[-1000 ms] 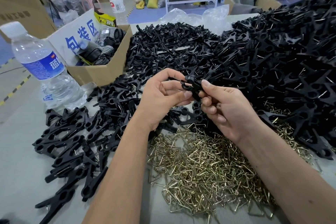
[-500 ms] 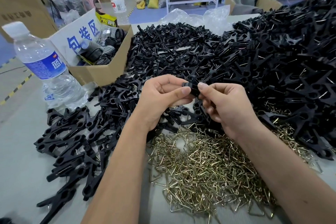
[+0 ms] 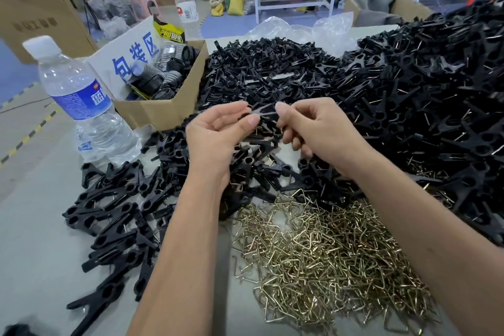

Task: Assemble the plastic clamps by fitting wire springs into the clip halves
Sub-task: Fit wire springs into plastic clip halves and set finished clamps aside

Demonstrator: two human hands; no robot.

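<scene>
Two hands (image 3: 218,136) (image 3: 319,131) pinch one clamp (image 3: 266,114) above clip halves (image 3: 272,76), springs (image 3: 327,248), bottle (image 3: 81,101).

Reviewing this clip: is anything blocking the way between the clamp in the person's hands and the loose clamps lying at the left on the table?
Nothing visible does. The left hand and right hand pinch the black clamp in the air above the parts; the loose clamps lie below and to the left, with only open air between. The water bottle stands farther back.
</scene>
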